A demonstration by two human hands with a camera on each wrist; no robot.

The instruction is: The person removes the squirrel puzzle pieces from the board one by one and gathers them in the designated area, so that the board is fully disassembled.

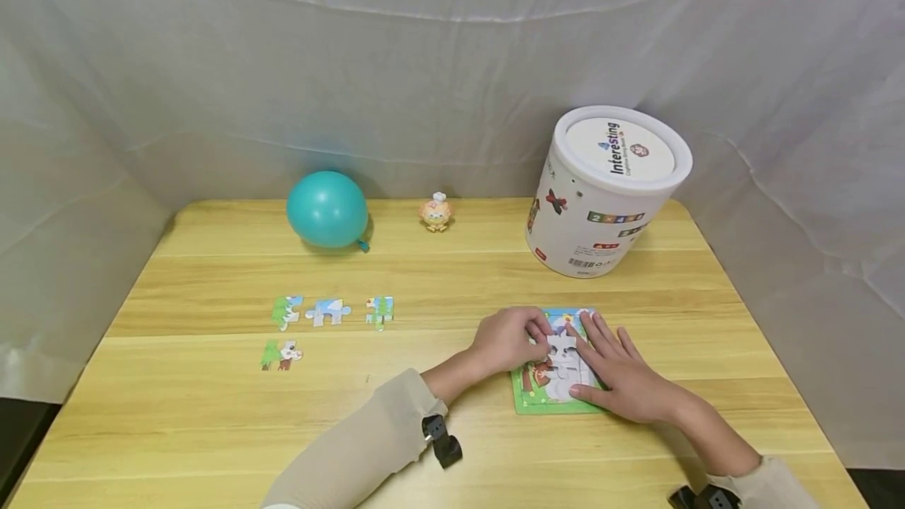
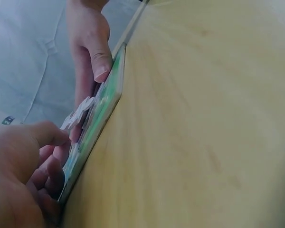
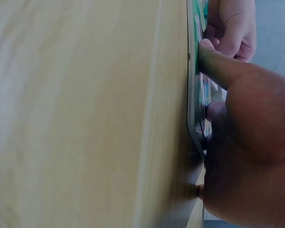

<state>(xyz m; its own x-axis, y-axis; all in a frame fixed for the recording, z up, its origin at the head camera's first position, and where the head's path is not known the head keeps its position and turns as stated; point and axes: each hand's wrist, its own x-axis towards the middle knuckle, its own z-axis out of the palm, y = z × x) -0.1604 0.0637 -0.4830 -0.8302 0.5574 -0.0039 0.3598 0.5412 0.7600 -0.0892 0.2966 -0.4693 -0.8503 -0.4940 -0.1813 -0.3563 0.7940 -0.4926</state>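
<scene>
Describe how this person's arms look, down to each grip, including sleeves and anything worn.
Both sleeves are beige with no print showing; the left sleeve is wrinkled, the right sleeve only partly in view. A small black gadget sits by each cuff, left and right. The left grip and right grip are bare, without gloves.

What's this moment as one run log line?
left hand: pinches white puzzle piece | right hand: rests on puzzle board | aside: four loose pieces on table
</scene>
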